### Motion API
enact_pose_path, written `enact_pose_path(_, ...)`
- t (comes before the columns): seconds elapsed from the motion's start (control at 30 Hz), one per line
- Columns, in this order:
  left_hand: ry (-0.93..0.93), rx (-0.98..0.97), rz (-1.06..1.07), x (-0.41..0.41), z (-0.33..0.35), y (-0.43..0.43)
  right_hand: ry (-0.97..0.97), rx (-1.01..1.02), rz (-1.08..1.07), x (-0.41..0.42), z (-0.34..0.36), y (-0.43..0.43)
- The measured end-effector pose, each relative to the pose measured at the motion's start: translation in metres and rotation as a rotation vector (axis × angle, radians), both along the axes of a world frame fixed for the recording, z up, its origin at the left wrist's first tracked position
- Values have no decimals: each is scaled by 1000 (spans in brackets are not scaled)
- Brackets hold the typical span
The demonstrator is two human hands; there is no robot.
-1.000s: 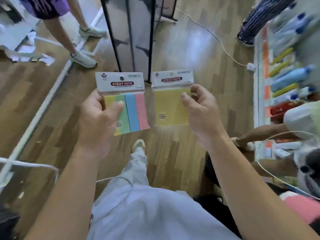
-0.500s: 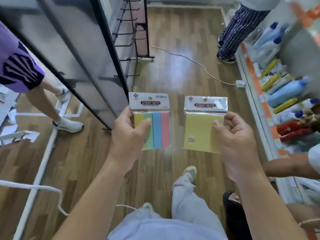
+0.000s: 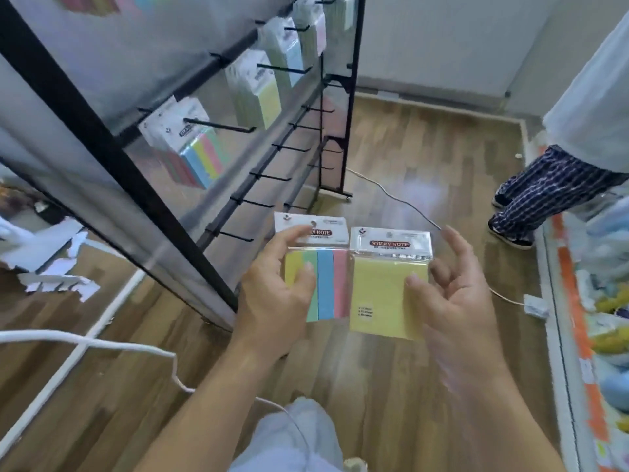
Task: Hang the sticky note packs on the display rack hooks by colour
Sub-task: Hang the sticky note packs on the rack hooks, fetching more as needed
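Centre frame: left hand [image 3: 272,301] is pinching the multicolour pack [image 3: 326,284], thumb pressing its front. Right hand [image 3: 452,301] is pinching the yellow pack [image 3: 381,294] just beside it, edges meeting. Display rack [image 3: 112,148] is standing upper left, its hooks [image 3: 218,126] carrying hung packs [image 3: 200,155].

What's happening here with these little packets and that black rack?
A person is stocking a display rack with sticky note packs. Their left hand holds a four-colour striped pack, and their right hand holds a plain yellow pack. Both are in front of the rack, not yet hung. Several hanging packs fill upper hooks, while the lower hooks are bare.
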State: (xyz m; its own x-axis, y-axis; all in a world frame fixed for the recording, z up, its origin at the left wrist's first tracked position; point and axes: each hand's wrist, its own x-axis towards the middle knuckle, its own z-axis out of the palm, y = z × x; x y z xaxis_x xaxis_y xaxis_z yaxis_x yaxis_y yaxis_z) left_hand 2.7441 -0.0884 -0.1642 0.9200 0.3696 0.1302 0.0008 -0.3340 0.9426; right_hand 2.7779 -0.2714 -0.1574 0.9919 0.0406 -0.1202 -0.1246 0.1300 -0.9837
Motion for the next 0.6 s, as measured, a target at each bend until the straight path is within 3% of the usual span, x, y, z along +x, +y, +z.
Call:
enact_pose_path(0.17, -4, 76, 198, 72, -4, 9, -100, -191, 183, 108, -6, 23)
enact_pose_path(0.33, -147, 128, 439, 129, -2, 26, -172, -280, 338, 203, 6, 70)
enact_pose_path(0.6, -215, 266, 812, 161, -13, 49, -221, -176, 621, 279, 16, 136)
